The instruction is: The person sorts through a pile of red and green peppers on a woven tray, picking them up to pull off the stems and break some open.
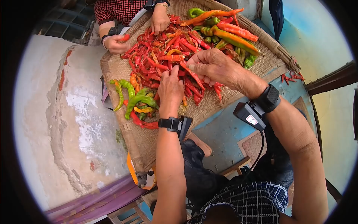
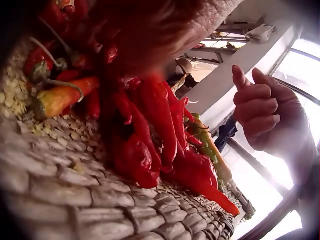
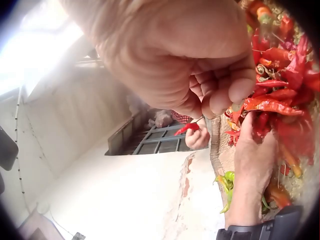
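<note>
A heap of red chili peppers lies on a woven tray. My left hand reaches into the near side of the heap, fingers extended and spread among the pods. In the right wrist view, a red pepper shows between the thumb and fingers of that left hand. Above the heap my right hand is raised, its fingers curled and thumb close to the index finger. Nothing shows in the right hand in the left wrist view.
Across the tray, another person's hand holds a red pepper; their other hand touches the heap. Green peppers lie at the left, larger orange-green ones at the far right. Loose seeds dot the weave.
</note>
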{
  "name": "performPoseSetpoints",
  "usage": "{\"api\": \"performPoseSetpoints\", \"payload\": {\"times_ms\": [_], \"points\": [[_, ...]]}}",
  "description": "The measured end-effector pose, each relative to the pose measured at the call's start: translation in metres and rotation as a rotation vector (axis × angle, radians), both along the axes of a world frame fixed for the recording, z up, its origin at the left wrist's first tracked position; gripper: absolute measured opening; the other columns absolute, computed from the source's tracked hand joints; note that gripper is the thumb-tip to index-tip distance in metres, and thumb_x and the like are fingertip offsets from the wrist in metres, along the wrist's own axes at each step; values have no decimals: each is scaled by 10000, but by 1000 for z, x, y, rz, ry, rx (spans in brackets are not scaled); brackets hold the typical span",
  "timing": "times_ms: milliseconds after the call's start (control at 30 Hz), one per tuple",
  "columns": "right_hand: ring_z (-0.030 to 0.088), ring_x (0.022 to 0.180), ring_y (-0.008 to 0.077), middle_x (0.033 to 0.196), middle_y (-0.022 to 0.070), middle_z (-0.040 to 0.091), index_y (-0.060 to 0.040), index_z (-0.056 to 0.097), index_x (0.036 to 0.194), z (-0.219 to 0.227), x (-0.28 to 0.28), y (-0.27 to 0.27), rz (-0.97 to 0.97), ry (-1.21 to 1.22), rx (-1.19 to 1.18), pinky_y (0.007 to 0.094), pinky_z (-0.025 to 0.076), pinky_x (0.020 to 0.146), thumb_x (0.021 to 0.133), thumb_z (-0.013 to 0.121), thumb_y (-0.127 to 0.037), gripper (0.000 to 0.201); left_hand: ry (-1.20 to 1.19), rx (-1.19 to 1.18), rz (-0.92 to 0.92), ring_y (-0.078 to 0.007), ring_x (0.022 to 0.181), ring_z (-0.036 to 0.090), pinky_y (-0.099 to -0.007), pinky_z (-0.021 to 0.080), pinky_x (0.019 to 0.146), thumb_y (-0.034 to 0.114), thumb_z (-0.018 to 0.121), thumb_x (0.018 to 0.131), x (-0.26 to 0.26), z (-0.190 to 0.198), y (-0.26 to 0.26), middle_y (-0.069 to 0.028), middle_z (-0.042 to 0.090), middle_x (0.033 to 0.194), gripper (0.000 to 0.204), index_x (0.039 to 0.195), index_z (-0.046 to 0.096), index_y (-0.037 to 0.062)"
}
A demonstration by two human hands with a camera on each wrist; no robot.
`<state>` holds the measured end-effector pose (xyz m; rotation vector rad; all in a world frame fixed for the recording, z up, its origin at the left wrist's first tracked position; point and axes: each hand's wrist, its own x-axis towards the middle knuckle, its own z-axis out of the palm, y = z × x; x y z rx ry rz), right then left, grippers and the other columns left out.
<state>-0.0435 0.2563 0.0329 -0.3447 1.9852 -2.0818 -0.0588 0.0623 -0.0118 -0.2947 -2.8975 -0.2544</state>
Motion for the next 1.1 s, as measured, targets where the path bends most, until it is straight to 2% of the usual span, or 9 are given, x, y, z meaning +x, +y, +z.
{"api": "performPoseSetpoints", "payload": {"times_ms": [200, 267, 300, 333, 433, 667, 933, 1067, 1100], "points": [[514, 530, 71, 632, 5, 557, 1, 600, 812, 1, 2, 5, -6, 29, -61, 230, 441, 468, 883, 568, -147, 168, -69, 24, -6, -388, 901, 573, -431, 466, 758, 77, 607, 781, -6, -2, -13, -195, 565, 938, 271, 1048, 559, 78], [517, 542, 70, 637, 1, 557, -4, 602, 815, 5, 3, 7, -26, 4, -55, 227, 445, 478, 886, 564, -145, 163, -46, 225, -15, -298, 786, 596, -356, 466, 702, 85, 634, 774, -13, -2, -25, -149, 576, 813, 247, 1015, 579, 83], [517, 542, 70, 637, 1, 557, -4, 602, 815, 6, 3, 7, -27, 4, -60, 227, 445, 478, 886, 564, -145, 163, -129, 401, 71, -164, 675, 540, -263, 436, 643, 77, 630, 806, -5, 15, -17, -55, 570, 737, 181, 983, 589, 70], [516, 543, 68, 639, 2, 558, -5, 601, 816, 8, 3, 8, -17, -4, -61, 226, 444, 481, 886, 567, -148, 163, -129, 397, 70, -164, 675, 540, -263, 436, 643, 77, 630, 806, -3, 21, -17, -55, 570, 737, 181, 983, 589, 70], [514, 544, 67, 638, 2, 556, -7, 599, 818, 7, 4, 9, -20, -3, -53, 224, 442, 482, 888, 574, -157, 167, -196, 1074, -16, -72, 686, 498, -226, 423, 620, 66, 563, 876, 1, 32, -21, 11, 539, 815, 67, 930, 575, 27], [516, 546, 72, 634, 5, 558, 1, 600, 834, -1, 2, 8, -4, 24, -30, 226, 438, 480, 891, 579, -170, 181, -297, 1525, -164, -71, 703, 492, -260, 475, 682, 78, 559, 893, 12, 47, -17, 8, 513, 811, 138, 1023, 537, 38], [511, 542, 75, 630, 3, 554, 7, 604, 854, 0, -1, 2, 15, 53, -12, 236, 442, 484, 885, 573, -158, 171, -571, 779, -72, -77, 813, 521, -231, 438, 698, 391, 564, 900, 24, 42, -17, 11, 577, 902, 368, 1174, 609, 150], [511, 541, 76, 630, 2, 555, 8, 605, 859, -1, -2, 0, -15, 56, 11, 235, 441, 481, 884, 568, -166, 179, -368, 634, -22, -125, 833, 544, -264, 427, 790, 342, 540, 924, 30, 55, -21, -17, 607, 863, 375, 1172, 602, 68], [511, 541, 76, 630, 2, 555, 8, 605, 859, 0, -3, 0, -13, 59, 11, 235, 441, 481, 884, 568, -166, 179, -338, 814, -19, -111, 744, 535, -251, 435, 720, 291, 539, 931, 30, 55, -22, -4, 561, 769, 334, 1146, 604, 43]]}}
